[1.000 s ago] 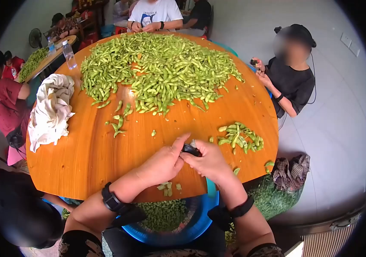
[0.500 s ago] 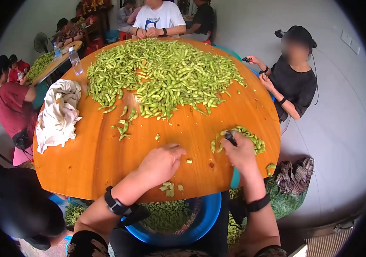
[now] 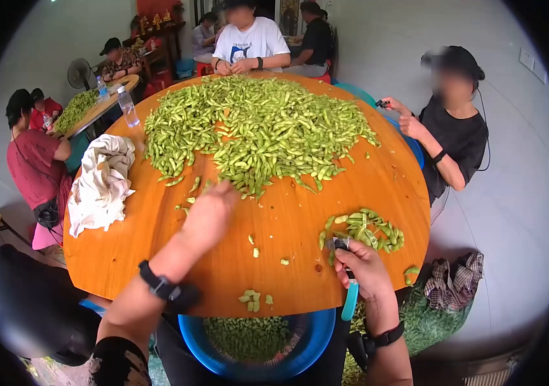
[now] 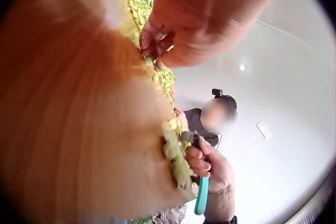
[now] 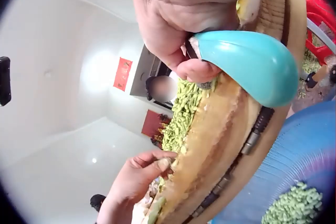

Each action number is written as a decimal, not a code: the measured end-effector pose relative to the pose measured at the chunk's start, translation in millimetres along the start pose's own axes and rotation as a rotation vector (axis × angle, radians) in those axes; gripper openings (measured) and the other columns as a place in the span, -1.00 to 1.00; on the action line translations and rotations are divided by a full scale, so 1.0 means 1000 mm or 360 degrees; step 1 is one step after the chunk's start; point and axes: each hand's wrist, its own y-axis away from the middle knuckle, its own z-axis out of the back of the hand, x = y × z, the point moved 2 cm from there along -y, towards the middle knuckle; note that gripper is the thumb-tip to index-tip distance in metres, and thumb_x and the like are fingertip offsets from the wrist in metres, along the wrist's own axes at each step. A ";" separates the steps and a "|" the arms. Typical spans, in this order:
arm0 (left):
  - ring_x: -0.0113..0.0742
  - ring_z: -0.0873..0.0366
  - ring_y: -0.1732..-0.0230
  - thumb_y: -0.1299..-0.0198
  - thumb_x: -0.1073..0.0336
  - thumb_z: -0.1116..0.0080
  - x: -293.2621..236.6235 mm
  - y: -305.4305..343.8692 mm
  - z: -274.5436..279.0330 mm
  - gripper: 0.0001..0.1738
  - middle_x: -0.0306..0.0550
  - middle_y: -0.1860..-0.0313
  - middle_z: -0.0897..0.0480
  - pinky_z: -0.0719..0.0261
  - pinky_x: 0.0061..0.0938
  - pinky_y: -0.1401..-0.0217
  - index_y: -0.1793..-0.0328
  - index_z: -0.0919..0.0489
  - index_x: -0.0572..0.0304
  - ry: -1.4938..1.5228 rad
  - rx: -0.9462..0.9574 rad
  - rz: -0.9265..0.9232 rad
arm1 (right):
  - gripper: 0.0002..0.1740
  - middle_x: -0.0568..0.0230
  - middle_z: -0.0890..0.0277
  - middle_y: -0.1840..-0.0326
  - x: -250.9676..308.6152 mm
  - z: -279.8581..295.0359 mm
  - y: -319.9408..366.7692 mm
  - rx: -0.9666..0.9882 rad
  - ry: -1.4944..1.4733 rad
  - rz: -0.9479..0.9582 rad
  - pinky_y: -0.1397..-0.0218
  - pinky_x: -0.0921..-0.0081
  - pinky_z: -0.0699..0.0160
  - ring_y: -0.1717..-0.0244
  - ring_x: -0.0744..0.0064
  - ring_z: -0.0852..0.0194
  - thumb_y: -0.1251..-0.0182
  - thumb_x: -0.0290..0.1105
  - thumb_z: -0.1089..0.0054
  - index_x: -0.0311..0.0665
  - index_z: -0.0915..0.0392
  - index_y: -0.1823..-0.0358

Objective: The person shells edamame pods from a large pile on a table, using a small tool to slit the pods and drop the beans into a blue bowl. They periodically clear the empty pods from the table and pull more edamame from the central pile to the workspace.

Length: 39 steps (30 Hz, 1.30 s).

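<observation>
My left hand [image 3: 213, 201] reaches forward over the round wooden table [image 3: 158, 257] to loose green pods [image 3: 192, 186] at the near edge of the big pod heap [image 3: 255, 125]. In the left wrist view its fingers [image 4: 152, 40] curl down among the pods; a held pod does not show. My right hand [image 3: 351, 256] grips a small cutter with a teal handle [image 3: 350, 301] by the table's near right edge, just below a small pile of pods [image 3: 367, 228]. The right wrist view shows the teal handle [image 5: 247, 61] inside that fist.
A blue basin [image 3: 191, 334] of trimmed pods sits under the near table edge. Cut bits [image 3: 254, 298] lie on the edge above it. A white cloth [image 3: 100, 183] and a water bottle [image 3: 128, 106] are at the left. People sit around the table, one close on the right [image 3: 457, 138].
My hands parted from the table's middle. The left hand moved forward to the loose pods by the heap. The right hand carried the cutter right to the small pile, then drew back a little.
</observation>
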 end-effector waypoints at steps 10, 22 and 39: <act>-0.16 -0.61 0.17 -0.05 0.60 -0.19 0.022 -0.018 -0.006 -0.75 -0.08 0.14 -0.62 -0.59 -0.39 0.10 0.11 -0.59 0.25 -0.0005 -0.0135 -0.0002 | -0.91 0.42 -0.44 0.54 -0.001 0.001 0.003 0.0040 -0.0063 0.0063 0.68 0.72 -0.25 0.69 0.70 -0.31 -0.39 -0.41 -0.06 -0.26 -0.50 0.20; -0.55 -0.55 0.19 -0.17 0.63 -0.14 -0.086 0.026 -0.034 -0.70 -0.25 0.19 -0.63 -0.56 -0.61 0.15 -0.03 -0.61 0.29 0.1395 0.0230 0.0067 | -0.85 0.42 -0.45 0.52 0.011 -0.056 0.021 0.0138 0.0145 0.0032 0.62 0.68 -0.29 0.62 0.70 -0.34 -0.37 -0.40 -0.08 -0.29 -0.51 0.13; -0.48 -0.55 0.41 -0.30 0.39 -0.15 -0.065 0.024 -0.037 -0.78 -0.16 0.19 -0.64 -0.52 -0.63 0.36 -0.05 -0.56 0.23 0.2790 0.0399 0.0760 | -0.86 0.36 -0.37 0.59 0.005 -0.067 0.018 -0.0211 0.0662 0.0605 0.52 0.61 -0.30 0.58 0.68 -0.29 -0.34 -0.49 -0.07 -0.34 -0.49 0.11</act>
